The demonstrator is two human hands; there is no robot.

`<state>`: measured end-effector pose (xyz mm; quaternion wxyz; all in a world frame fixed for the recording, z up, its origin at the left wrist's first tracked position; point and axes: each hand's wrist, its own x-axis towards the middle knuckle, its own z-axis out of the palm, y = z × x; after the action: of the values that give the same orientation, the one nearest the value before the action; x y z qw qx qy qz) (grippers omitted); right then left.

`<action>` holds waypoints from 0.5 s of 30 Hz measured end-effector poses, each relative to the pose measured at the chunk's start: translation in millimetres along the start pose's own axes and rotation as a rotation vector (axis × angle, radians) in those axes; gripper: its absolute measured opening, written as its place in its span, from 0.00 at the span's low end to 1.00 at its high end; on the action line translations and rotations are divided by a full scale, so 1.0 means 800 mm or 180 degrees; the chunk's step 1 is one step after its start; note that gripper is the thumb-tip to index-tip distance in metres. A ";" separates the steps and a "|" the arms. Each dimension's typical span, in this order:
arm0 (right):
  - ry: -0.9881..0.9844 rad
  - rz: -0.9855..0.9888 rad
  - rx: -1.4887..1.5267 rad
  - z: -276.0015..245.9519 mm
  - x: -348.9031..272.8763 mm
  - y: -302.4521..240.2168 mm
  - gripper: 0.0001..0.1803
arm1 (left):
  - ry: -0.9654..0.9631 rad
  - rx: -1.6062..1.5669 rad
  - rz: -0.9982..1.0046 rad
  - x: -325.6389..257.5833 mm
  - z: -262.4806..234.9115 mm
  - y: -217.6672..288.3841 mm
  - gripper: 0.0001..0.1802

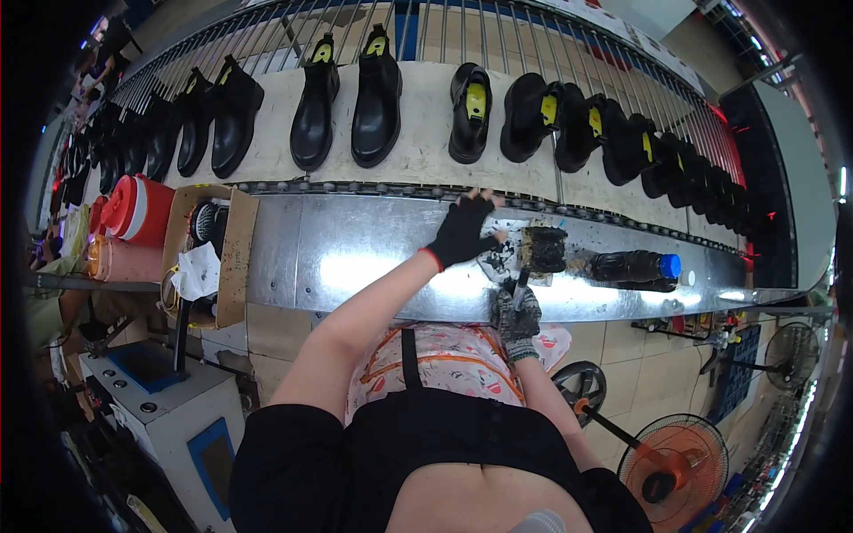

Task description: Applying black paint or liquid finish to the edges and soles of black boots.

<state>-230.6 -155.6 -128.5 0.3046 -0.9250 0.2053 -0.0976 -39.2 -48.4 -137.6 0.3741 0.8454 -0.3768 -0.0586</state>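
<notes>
At centre frame, your gloved right hand [518, 315] is gripping a brush [521, 282] beside the blackened pot [543, 249] on the steel bench [355, 253], while your open left hand [462, 233] is reaching forward, risking smearing polish or tipping the nearby bottle [635, 266]

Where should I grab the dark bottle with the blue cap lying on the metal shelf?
Take the dark bottle around its mid-body, coming down from above. It lies on its side along the metal shelf, cap pointing right, so the rounded body is open from above; a small grimy container crowds its left end.
</notes>
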 end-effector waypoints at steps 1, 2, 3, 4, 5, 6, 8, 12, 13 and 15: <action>0.0092 0.0351 0.0501 -0.003 0.001 -0.007 0.13 | -0.0338 0.0351 0.0249 -0.019 -0.005 0.012 0.37; 0.0184 0.0703 0.0992 -0.005 0.000 -0.010 0.12 | -0.0675 0.0690 0.0499 -0.038 -0.010 0.022 0.38; 0.0013 0.1268 0.1998 0.003 -0.001 0.002 0.09 | -0.0841 0.1019 0.0833 -0.055 -0.011 0.022 0.40; -0.0019 0.1263 0.2019 0.001 0.000 -0.007 0.09 | -0.1085 0.1089 0.0770 -0.076 -0.013 0.013 0.42; 0.0054 0.1646 0.2744 -0.008 0.003 -0.020 0.10 | -0.1054 0.1144 0.0806 -0.088 -0.020 0.001 0.42; 0.0130 0.2030 0.3469 -0.011 0.004 -0.027 0.11 | -0.1022 0.1200 0.0842 -0.098 -0.026 -0.008 0.42; 0.0060 0.2208 0.3457 -0.009 -0.001 -0.025 0.13 | -0.0973 0.1314 0.0801 -0.101 -0.038 -0.006 0.40; -0.0487 0.2087 0.2907 -0.001 -0.021 -0.031 0.09 | -0.0835 0.0734 0.0424 -0.092 -0.060 -0.021 0.31; -0.0682 0.2278 0.2927 -0.005 -0.026 -0.037 0.09 | -0.1115 0.0259 0.0049 -0.081 -0.067 -0.021 0.28; -0.1090 0.2386 0.2962 -0.014 -0.016 -0.047 0.09 | -0.0215 0.0346 -0.0204 -0.065 -0.070 -0.034 0.16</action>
<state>-233.1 -128.5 -98.0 0.7179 -0.5628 0.4004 0.0865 -38.2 31.5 -125.9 0.3127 0.8736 -0.3646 -0.0784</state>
